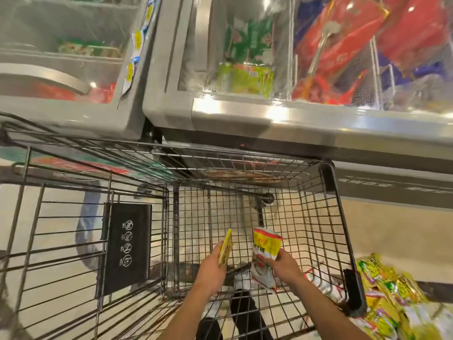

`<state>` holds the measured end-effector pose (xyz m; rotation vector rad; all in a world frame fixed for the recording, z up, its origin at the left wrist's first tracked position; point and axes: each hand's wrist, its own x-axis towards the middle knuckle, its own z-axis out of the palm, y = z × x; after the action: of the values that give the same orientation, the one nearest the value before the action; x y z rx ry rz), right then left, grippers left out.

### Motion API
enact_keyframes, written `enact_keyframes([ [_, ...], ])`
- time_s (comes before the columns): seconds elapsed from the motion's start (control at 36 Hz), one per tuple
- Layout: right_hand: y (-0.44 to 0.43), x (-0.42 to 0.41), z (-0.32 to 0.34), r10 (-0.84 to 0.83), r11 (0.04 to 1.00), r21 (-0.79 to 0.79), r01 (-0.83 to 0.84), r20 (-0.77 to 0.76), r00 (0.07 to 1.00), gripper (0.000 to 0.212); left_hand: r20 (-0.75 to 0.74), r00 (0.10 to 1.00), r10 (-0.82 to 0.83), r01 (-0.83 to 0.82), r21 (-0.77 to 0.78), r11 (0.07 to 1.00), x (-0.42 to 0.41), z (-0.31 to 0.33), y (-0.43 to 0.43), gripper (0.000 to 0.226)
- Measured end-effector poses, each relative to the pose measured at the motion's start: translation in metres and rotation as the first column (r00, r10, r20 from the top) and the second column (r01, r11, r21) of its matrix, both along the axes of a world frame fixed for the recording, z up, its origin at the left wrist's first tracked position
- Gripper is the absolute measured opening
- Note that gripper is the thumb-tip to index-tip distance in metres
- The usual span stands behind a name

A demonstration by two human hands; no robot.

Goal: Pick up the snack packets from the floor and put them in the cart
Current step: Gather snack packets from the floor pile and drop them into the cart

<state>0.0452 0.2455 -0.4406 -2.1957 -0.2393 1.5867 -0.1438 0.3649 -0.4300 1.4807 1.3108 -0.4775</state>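
Lower centre of frame: left hand (212,267) grips a flat yellow packet (226,249), seen edge-on. Right hand (284,265) grips a crinkled white packet (266,251) with red and yellow print. Both are held inside the wire cart (329,177). Yellow-green packets (387,295) lie heaped at lower right, outside it.

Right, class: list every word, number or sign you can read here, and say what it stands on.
"方便面", probably: red packet; rest blurred.
No readable text: yellow packet, print blurred.
Four prohibition icons: cart plaque; captions too small.
Unreadable: freezer tags, blurred.
Unreadable: white characters on freezer base.
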Motion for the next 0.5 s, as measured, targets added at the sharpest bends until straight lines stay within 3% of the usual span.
enact_keyframes([
  [0.25, -0.001, 0.002, 0.037, -0.083, 0.995, 0.049, 0.082, 0.027, 0.996, 0.012, 0.082, 0.996, 0.025, -0.028, 0.026, 0.999, 0.003, 0.028, 0.005, 0.065],
  [0.42, -0.015, 0.006, 0.067, -0.1, 0.994, 0.047, 0.098, 0.05, 0.994, 0.034, 0.121, 0.989, -0.087, 0.076, 0.094, 0.993, 0.011, 0.08, 0.012, 0.06],
  [0.5, -0.02, 0.012, 0.09, -0.078, 0.994, 0.084, 0.07, 0.094, 0.992, 0.031, 0.176, 0.974, -0.141, 0.118, 0.136, 0.984, 0.015, 0.115, 0.021, 0.06],
])
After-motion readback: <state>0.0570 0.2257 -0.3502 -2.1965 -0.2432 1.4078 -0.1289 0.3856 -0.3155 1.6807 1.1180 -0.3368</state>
